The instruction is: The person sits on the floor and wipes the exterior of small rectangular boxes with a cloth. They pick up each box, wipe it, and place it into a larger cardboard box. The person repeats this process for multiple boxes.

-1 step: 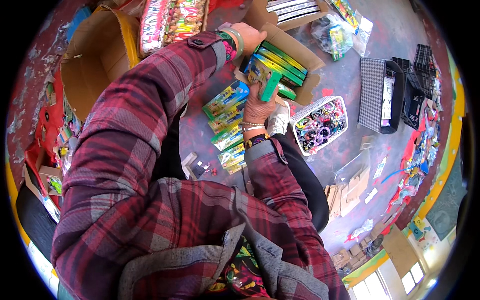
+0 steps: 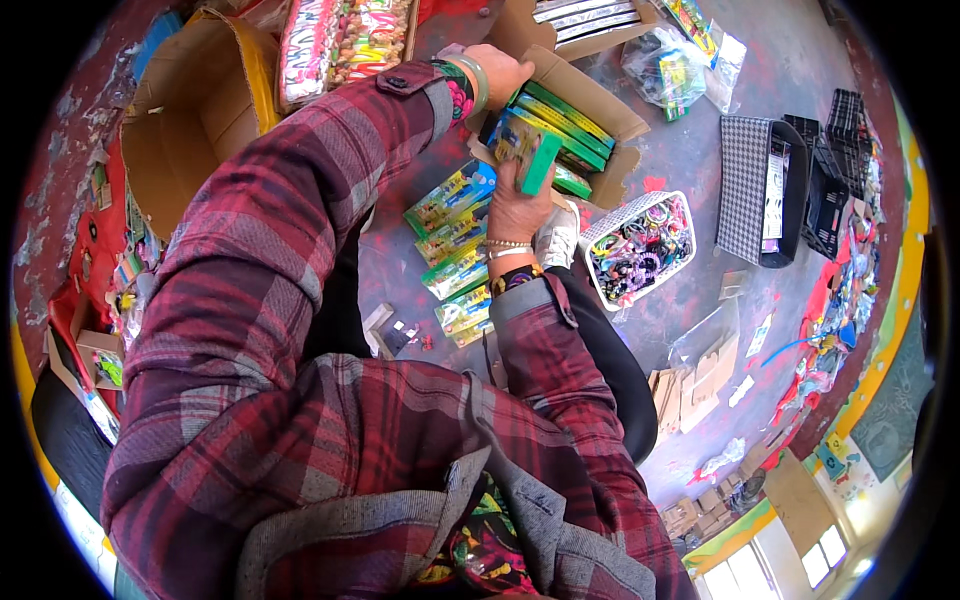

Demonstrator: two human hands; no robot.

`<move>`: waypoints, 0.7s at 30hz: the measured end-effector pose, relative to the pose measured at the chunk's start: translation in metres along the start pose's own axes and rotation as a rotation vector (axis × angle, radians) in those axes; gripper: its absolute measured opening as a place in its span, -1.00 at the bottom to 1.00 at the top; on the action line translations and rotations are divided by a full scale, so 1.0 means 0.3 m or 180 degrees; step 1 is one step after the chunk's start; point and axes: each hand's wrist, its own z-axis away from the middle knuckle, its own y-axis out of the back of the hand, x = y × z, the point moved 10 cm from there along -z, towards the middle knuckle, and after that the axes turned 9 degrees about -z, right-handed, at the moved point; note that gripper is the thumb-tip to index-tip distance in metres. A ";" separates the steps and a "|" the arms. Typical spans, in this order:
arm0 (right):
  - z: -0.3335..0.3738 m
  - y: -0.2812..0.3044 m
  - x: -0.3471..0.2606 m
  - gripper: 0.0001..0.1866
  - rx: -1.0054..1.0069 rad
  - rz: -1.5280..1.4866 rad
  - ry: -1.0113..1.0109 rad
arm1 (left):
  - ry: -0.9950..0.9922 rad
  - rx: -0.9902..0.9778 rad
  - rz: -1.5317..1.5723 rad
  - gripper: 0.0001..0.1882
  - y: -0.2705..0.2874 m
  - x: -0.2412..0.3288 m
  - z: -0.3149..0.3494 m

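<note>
Inside the carton (image 2: 602, 97) sit green packs (image 2: 566, 122), left hand (image 2: 494, 74) against it, grip unclear, right hand (image 2: 519, 212) clamping another pack (image 2: 541, 164).

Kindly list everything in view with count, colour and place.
Oblong cardboard pack: one, green and yellow, held
Similar packs: several, same colours, floor and carton
Open cardboard cartons: several, brown, top, left
Packaged goods: many, multicoloured, top left
Perforated plastic basket: one, white, mid right
Round bands: many, multicoloured, inside it
Houndstooth basket: one, grey, right
Slatted plastic baskets: several, black, far right
Flat cardboard pieces: several, brown, lower right
Left fingers: several, bare, at carton edge
Right fingers: several, bare, on pack
</note>
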 end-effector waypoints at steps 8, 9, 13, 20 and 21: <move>-0.027 -0.026 0.107 -0.64 -0.0232 -0.0093 -0.0701 | 0.0052 0.0215 0.0207 -0.63 0.021 0.012 0.004; -0.026 -0.023 0.089 -0.64 -0.0236 -0.0015 -0.0610 | 0.0052 0.0228 0.0237 -0.64 0.022 0.013 0.004; -0.028 -0.025 0.076 -0.66 -0.0246 0.0106 -0.0529 | 0.0029 0.0159 0.0198 -0.67 0.021 0.015 0.002; -0.071 -0.051 0.023 -0.74 -0.0159 0.0907 -0.0625 | -0.0019 0.0101 0.0066 -0.70 0.002 0.006 -0.013; -0.068 -0.051 0.040 -0.71 -0.0117 0.0792 -0.0678 | -0.0063 0.0074 0.0063 -0.70 0.009 0.014 -0.014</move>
